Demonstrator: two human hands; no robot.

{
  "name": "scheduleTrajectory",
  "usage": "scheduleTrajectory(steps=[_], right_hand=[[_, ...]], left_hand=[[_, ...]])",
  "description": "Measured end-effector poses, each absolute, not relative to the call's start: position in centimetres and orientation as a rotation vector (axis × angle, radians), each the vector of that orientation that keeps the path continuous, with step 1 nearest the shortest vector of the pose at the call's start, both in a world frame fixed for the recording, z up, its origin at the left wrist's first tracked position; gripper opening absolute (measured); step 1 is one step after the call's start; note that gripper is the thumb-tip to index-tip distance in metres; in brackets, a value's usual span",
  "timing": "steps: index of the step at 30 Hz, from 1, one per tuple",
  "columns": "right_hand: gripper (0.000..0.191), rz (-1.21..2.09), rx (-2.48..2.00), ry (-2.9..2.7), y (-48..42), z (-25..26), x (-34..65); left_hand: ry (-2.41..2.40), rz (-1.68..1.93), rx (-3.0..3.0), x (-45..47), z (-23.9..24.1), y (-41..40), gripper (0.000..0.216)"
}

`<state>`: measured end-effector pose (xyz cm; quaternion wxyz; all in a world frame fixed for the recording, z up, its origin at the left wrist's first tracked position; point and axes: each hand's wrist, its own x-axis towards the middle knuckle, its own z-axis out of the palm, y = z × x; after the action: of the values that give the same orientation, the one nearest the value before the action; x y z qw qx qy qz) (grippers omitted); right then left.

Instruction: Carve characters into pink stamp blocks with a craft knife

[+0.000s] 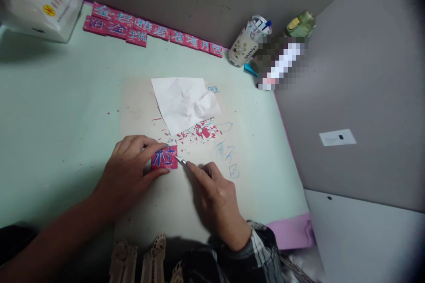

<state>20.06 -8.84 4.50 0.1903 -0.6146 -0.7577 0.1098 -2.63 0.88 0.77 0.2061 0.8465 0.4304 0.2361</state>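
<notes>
A small red tile (164,162) with a blue carved character lies near the middle front of the table. My left hand (134,166) grips it, thumb on the near edge and fingers along the far edge. In my right hand (215,190) is a craft knife (181,160), held like a pen. Its blade tip meets the right part of the tile. Just beyond the tile, red shavings (206,131) are scattered. A creased white paper sheet (182,101) lies behind them.
Red tiles with blue characters (159,31) line the back wall. A white bag (40,4) stands at the back left. At the back right are a cup of pens (244,44), a green bottle (301,24) and a blurred-out item. A partition (352,84) bounds the right side.
</notes>
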Motion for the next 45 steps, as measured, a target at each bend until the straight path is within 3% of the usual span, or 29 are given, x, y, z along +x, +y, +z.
scheduleTrajectory(steps=[28, 45], right_hand=[[0.061, 0.345, -1.721, -2.372, -7.3, 5.2, 21.4], [0.055, 0.289, -1.646, -2.406, -6.8, 5.1, 22.0]], left_hand=[[1.231, 0.590, 2.285, -2.8, 0.8, 1.0, 0.059], [1.214, 0.554, 2.317, -2.9, 0.5, 1.0, 0.060]])
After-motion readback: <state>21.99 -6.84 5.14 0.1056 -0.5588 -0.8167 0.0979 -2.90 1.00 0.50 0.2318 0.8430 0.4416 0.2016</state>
